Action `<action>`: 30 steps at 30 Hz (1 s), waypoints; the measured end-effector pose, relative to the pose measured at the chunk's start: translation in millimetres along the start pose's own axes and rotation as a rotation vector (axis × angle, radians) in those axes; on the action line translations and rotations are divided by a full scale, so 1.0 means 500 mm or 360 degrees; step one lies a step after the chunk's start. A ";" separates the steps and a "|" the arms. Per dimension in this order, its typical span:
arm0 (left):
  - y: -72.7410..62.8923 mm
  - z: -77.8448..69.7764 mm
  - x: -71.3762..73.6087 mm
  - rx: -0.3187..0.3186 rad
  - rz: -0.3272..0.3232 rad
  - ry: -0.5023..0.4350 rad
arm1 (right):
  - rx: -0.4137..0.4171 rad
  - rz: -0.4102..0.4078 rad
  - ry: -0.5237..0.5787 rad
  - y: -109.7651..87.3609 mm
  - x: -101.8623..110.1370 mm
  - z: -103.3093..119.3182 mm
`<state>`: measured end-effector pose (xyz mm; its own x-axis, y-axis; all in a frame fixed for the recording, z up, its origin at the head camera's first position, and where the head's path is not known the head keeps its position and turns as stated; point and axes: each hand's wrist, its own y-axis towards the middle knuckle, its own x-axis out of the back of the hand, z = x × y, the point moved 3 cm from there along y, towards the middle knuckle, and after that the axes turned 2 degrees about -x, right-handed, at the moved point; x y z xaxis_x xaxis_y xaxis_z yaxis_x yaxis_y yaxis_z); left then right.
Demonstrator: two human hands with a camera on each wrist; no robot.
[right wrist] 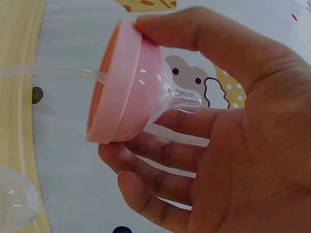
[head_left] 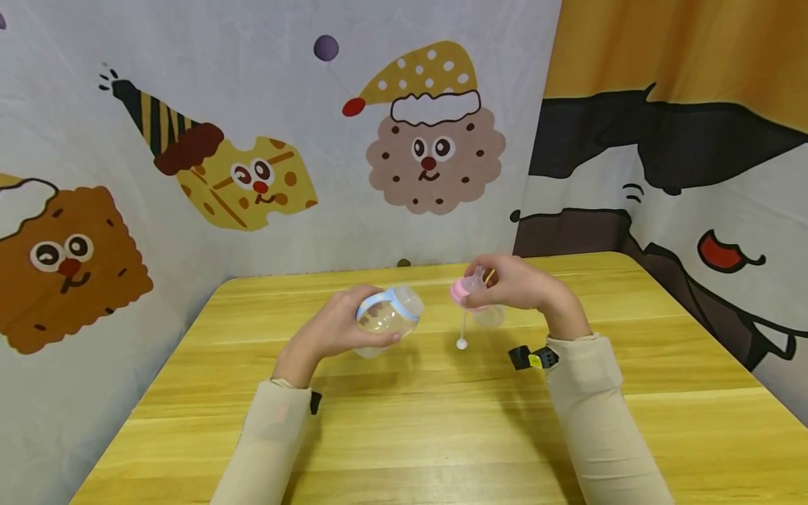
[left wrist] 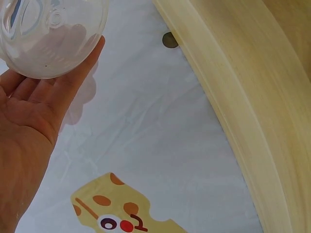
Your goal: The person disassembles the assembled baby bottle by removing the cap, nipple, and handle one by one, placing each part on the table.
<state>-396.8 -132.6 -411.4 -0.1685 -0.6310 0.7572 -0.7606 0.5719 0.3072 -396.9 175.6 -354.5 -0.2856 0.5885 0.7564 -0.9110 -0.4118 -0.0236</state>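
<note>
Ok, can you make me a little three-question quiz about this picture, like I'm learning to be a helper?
1. Which hand holds the pink ring? A: left. B: right.
2. True or false: the clear bottle with blue trim stands by itself, untouched.
3. Fill in: the straw sticking out of the pink ring has a ____ tip.

Key:
1. B, the right hand.
2. False: the left hand holds it, tilted.
3. White.
</note>
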 end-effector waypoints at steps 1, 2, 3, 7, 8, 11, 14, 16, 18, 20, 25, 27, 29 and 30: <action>0.000 0.000 0.000 0.0000 0.0000 0.0004 | 0.0007 0.0016 0.0006 -0.001 0.000 0.001; 0.000 0.000 0.000 0.0001 0.0001 0.0006 | 0.0017 0.0032 0.0011 -0.002 -0.001 0.004; 0.000 0.000 0.000 0.0004 0.0001 0.0009 | 0.0025 0.0048 0.0019 -0.004 -0.001 0.006; -0.001 0.000 0.000 0.0019 0.0010 0.0015 | 0.0038 0.0096 0.0043 -0.006 -0.003 0.011; -0.001 0.000 0.000 0.0020 0.0012 0.0015 | 0.0043 0.0107 0.0053 -0.006 -0.003 0.011; -0.001 -0.001 0.000 0.0023 0.0018 0.0014 | 0.0048 0.0122 0.0070 -0.003 -0.006 0.009; -0.001 0.000 0.000 0.0025 0.0023 0.0010 | 0.0048 0.0124 0.0075 0.003 -0.008 0.003; 0.000 0.000 0.000 0.0022 0.0024 0.0008 | 0.0041 0.0113 0.0064 0.008 -0.010 -0.002; 0.000 0.000 0.000 0.0018 0.0023 0.0008 | 0.0025 0.0098 0.0059 0.012 -0.012 -0.007; 0.000 0.000 0.000 0.0014 0.0018 0.0006 | 0.0011 0.0075 0.0052 0.017 -0.014 -0.011; 0.000 -0.002 0.002 -0.0006 0.0007 0.0009 | 0.0007 0.0019 0.0029 0.029 -0.024 -0.018; 0.000 -0.001 0.002 -0.0006 0.0007 0.0008 | 0.0005 0.0005 0.0013 0.033 -0.027 -0.021; 0.000 0.002 0.001 0.0005 0.0012 0.0003 | -0.0005 -0.0003 -0.0004 0.037 -0.032 -0.024; 0.000 0.003 0.001 0.0008 0.0013 0.0000 | -0.0014 -0.0013 -0.0019 0.039 -0.034 -0.027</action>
<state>-397.8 -133.6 -412.0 -0.1746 -0.6262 0.7599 -0.7625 0.5743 0.2980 -414.1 166.9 -376.5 -0.2743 0.5835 0.7644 -0.9160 -0.4005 -0.0230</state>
